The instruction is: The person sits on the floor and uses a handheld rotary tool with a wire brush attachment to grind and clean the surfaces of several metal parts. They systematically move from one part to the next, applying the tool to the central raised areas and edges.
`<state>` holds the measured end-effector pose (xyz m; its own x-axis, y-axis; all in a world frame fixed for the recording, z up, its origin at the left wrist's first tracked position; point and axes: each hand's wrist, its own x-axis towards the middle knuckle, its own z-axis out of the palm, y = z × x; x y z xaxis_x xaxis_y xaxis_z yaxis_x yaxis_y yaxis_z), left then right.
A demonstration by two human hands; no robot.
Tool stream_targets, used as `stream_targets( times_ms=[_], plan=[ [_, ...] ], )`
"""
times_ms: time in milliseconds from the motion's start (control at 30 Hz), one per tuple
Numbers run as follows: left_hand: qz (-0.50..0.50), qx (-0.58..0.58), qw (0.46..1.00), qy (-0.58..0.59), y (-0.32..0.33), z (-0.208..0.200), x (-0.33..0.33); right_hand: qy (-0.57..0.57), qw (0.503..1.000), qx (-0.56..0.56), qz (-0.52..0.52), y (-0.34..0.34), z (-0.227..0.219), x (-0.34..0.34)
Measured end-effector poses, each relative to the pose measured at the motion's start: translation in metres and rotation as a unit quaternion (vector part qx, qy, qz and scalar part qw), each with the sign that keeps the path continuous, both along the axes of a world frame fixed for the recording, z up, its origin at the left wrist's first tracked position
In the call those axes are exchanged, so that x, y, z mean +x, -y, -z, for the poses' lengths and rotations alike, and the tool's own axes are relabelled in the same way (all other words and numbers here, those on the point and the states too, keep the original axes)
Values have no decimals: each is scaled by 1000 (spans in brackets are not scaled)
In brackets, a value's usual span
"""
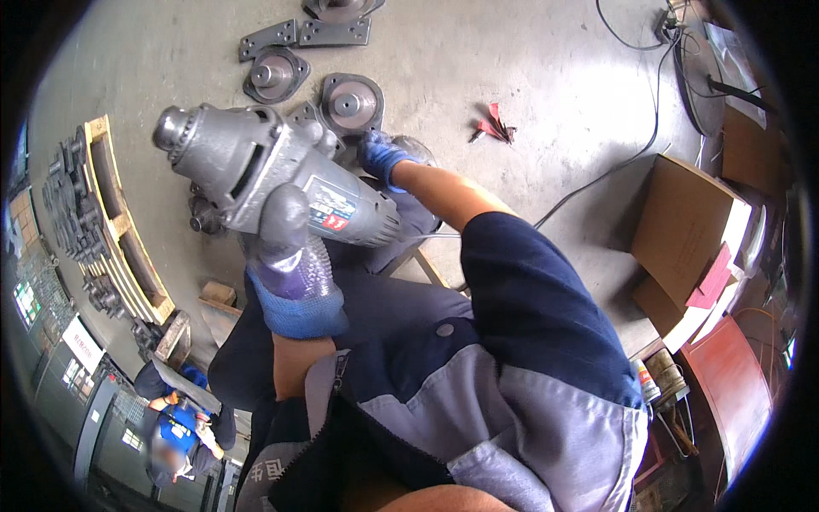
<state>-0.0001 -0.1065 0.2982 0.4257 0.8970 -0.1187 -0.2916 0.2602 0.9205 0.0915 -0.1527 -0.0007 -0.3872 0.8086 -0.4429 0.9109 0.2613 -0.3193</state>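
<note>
My left hand (294,273), in a blue knit glove with a dark coated palm, is closed around the body of a large grey electric impact wrench (341,200). The tool is held across my lap, its round nose toward the upper left and its cord leaving the rear end. Beyond the tool, my right hand (386,160) in a blue glove has its fingers curled, low beside a round metal hub on a flange plate (350,104). What those fingers hold is hidden. A dark rounded shape (415,152) shows right beside that hand.
More flanged hubs (276,75) and steel brackets (334,32) lie on the concrete floor. A red strap-like scrap (493,125) lies farther right. The black cord (589,181) crosses toward a cardboard box (689,224). On the left stands a wooden pallet (119,218) near metal parts; another person (181,427) sits behind.
</note>
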Motion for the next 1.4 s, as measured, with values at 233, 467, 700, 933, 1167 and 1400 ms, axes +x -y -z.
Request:
stream_targets(
  times_ms=[233,467,700,933,1167,1400],
  plan=[
    [-52,-14,998,24,19,30,7,-41,976,-42,208,-34,-73,54],
    [79,109,991,0,32,-36,72,-641,599,241,415,25,-356,202],
    [128,232,961,-84,52,-70,130,-459,793,331,224,74,-513,216],
    [148,299,942,-42,68,-83,150,-299,849,377,220,96,-545,219],
    [153,328,931,-37,69,-70,160,-217,886,358,199,100,-543,222],
    [228,-57,961,144,68,-49,185,-287,858,357,232,98,-516,238]
  ],
)
